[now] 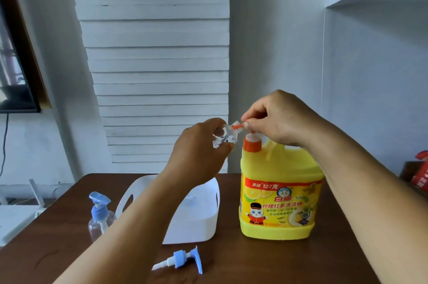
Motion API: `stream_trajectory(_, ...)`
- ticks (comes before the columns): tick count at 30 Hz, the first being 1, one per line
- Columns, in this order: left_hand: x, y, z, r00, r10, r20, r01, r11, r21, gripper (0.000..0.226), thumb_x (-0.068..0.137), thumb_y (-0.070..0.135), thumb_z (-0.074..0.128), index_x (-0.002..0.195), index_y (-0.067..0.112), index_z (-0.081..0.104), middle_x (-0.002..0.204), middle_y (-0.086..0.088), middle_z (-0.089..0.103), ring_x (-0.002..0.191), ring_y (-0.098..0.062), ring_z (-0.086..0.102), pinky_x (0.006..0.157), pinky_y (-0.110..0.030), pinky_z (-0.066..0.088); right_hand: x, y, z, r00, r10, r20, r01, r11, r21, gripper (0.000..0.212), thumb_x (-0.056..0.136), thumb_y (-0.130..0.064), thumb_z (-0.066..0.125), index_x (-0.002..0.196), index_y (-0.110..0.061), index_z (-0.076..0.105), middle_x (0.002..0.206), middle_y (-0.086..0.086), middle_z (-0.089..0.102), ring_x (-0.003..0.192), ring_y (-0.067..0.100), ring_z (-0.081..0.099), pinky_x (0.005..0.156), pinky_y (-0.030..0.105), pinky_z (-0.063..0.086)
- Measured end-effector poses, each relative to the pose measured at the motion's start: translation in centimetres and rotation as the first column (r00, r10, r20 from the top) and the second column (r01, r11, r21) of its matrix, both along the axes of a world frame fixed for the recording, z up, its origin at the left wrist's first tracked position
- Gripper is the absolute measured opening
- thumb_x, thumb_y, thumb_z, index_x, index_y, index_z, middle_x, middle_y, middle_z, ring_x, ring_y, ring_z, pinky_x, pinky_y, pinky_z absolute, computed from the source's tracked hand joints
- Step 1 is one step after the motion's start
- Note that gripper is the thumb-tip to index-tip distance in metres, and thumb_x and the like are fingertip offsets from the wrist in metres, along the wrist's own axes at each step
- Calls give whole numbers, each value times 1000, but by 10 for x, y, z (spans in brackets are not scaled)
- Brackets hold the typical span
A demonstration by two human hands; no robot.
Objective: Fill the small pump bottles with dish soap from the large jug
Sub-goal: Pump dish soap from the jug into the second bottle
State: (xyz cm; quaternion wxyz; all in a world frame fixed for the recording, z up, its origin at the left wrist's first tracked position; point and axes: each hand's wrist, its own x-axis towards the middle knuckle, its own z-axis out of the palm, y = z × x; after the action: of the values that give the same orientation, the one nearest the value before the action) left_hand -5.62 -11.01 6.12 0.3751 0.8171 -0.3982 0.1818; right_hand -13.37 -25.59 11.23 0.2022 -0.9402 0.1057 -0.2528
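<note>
A large yellow soap jug (280, 202) with an orange pump (252, 143) stands on the brown table (254, 260). My right hand (278, 119) grips the pump head from above. My left hand (203, 147) holds a small clear bottle (223, 137) tilted on its side, its mouth against the orange nozzle (236, 126). A loose blue and white pump top (183, 259) lies on the table near the front. Another small clear bottle with a blue pump (100, 216) stands at the left.
A white plastic basket (196, 221) with handle holes sits between the left bottle and the jug, partly behind my left forearm. A red box (420, 174) lies at the far right. A white slatted wall panel rises behind the table.
</note>
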Motion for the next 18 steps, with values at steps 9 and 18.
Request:
stream_trajectory(9,0,-1,0,1000,-5,5,5,1000,18,23,81,34,62,103,27,60,92,8,65,82,-17,59,71,-31,48,-1,1,-3,1000,3,9,-3,1000,5,10,84,-26,64,89,-25,73,68,-17,62,64,1,59,50,16,36)
stream_trajectory(18,1,-2,-3,1000,-18,3,18,1000,17,24,82,33,63,104,27,60,94,6,66,80,-16,58,68,-27,44,1,1,-5,1000,-7,8,7,1000,-12,10,84,-25,64,90,-24,73,74,-11,66,66,0,57,51,16,35)
